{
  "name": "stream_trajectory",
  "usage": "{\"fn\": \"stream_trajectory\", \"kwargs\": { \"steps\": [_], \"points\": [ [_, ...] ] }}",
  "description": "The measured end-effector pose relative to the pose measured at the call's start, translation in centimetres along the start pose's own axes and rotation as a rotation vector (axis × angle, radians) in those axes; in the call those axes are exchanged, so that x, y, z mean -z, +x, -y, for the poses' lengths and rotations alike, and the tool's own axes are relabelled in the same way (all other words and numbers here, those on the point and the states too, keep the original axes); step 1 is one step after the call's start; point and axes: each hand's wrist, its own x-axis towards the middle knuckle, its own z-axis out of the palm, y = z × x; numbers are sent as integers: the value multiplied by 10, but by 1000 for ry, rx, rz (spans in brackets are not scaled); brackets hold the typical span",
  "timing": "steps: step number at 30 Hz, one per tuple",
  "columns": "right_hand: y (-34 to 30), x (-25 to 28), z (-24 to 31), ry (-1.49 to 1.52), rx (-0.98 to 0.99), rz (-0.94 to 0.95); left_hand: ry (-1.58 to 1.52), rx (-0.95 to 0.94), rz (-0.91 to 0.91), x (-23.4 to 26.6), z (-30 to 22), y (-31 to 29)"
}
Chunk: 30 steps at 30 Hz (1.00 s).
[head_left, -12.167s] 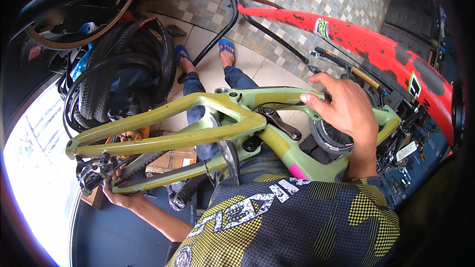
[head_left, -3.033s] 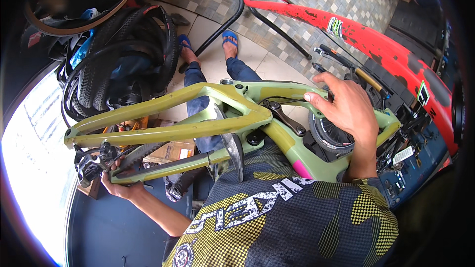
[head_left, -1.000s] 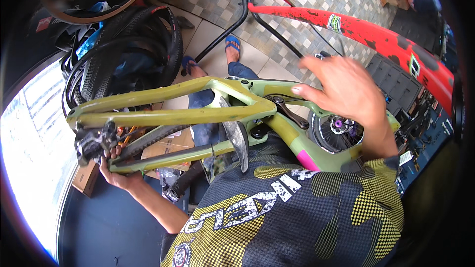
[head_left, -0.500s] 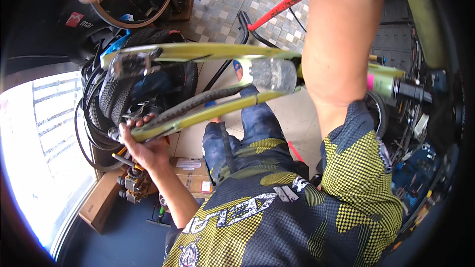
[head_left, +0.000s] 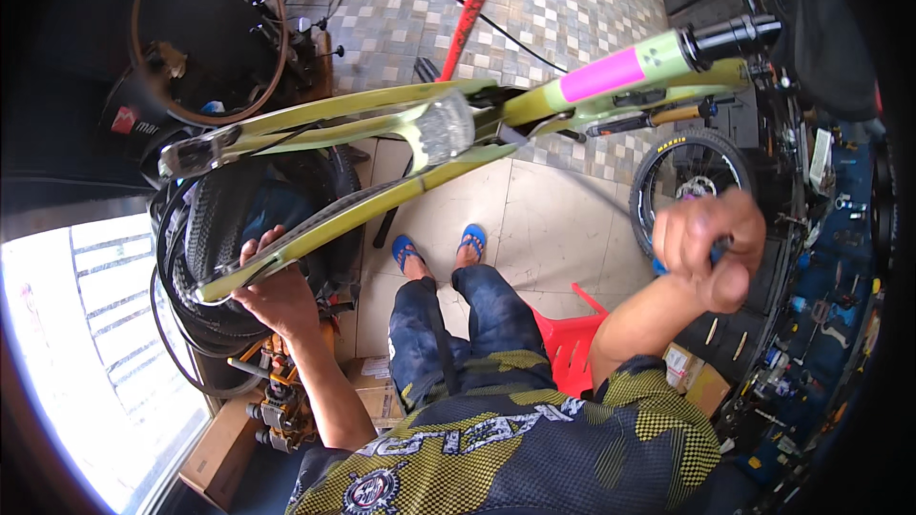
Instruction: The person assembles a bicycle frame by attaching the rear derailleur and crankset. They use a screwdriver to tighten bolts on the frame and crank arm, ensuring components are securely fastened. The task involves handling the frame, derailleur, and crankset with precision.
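Observation:
A yellow-green bicycle frame [head_left: 382, 195] with a pink patch lies across the view. My left hand [head_left: 279, 294] is closed around its rear end at the lower left, fingers wrapped over the tube. Out to the right, apart from the frame, my right hand [head_left: 711, 246] is raised with its fingers curled together. Something small and dark shows between those fingers, too little of it to name. A thin blurred dark line [head_left: 601, 193] runs from under the frame toward this hand; whether it is gripped is unclear.
Black tires [head_left: 224, 219] and coiled hoses crowd the left. A wheel [head_left: 682, 172] stands at right, near a tool-covered board [head_left: 825, 315]. A red plastic stool [head_left: 570, 348] is beside my legs. Behind the frame rises a red tube [head_left: 469, 14]; a bare rim [head_left: 279, 48] is at upper left.
My right arm has come down from the top, across the frame, to the right side. The frame has shifted left and tilted, its front end now uncovered. My left hand keeps its hold.

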Motion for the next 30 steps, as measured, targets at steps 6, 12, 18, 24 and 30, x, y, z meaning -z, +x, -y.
{"fn": "stream_trajectory", "kwargs": {
  "steps": [6, 12, 18, 24, 30],
  "points": [
    [-107, 31, 1, 201, -235, -250, 64, 19, 156, 12, 51, 10],
    [-173, 26, -55, -23, -795, -639, -19, 64, 182, 1, 61, 20],
    [-214, 23, -135, -299, -1083, -671, 3, 46, 221, 4, 59, 19],
    [-184, 71, -222, -659, -612, -839, -56, -38, 364, 26, 82, 46],
    [-149, 116, -270, -370, 50, -1155, -50, -347, 475, 16, 119, 78]
  ]
}}
